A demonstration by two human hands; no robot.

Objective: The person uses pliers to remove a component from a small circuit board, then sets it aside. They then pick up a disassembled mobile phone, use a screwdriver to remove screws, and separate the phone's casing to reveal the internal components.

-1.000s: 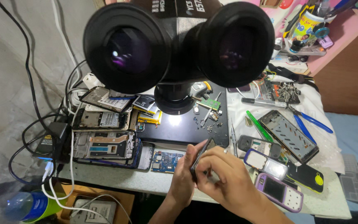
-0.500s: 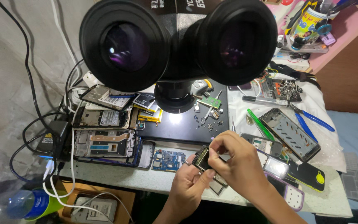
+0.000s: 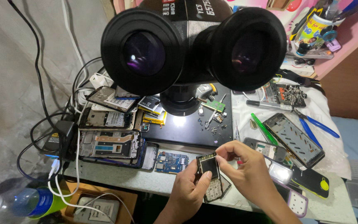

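Cluttered white workbench (image 3: 117, 176) beneath large black binocular microscope eyepieces (image 3: 195, 45). Near centre, the left hand (image 3: 189, 193) and right hand (image 3: 245, 174) pinch a small dark keypad phone frame with blank screen (image 3: 209, 172), thumb and forefinger of each pressed on its edges. Blue circuit board (image 3: 171, 161) lies just left; green plastic pry tool (image 3: 264, 128) and blue-handled pliers (image 3: 313, 124) lie right

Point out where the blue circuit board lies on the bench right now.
In the head view, the blue circuit board lies flat near the bench's front edge, left of the left hand, beside the stack of opened phone frames.
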